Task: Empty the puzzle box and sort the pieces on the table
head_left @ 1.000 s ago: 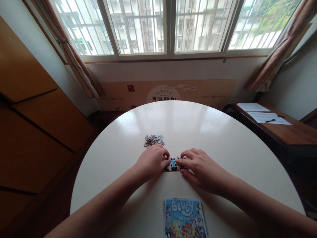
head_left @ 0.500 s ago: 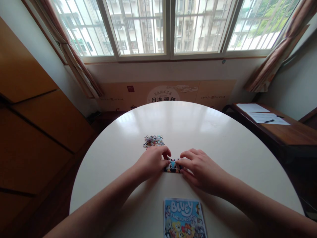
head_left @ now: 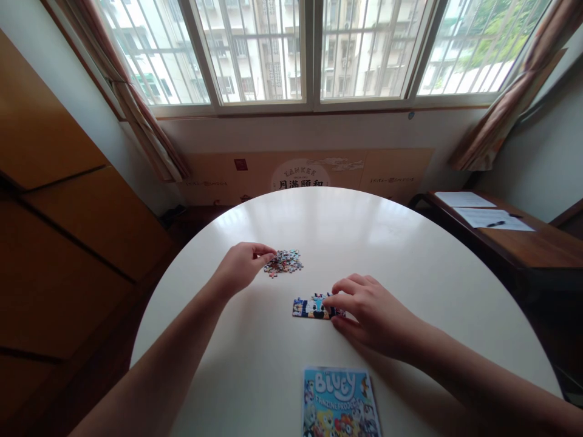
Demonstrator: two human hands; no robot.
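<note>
A partly joined jigsaw puzzle lies flat on the table, a wide strip with a blue cartoon dog face. My right hand grips its right end, index finger on top and thumb by the lower edge, hiding that end. Farther up, a heap of loose jigsaw pieces lies to the left of the strip. My left hand reaches the heap's left side with thumb and index finger close together. Whatever is between those fingertips is too small to make out.
A Bluey picture card or booklet lies near me on the round white table. To the right, a wooden side table bears papers and a pen. Wooden cabinets stand at the left.
My left hand has let go of the puzzle strip and moved up and left to the heap, uncovering the strip's left part. My right hand has stayed on the strip.
</note>
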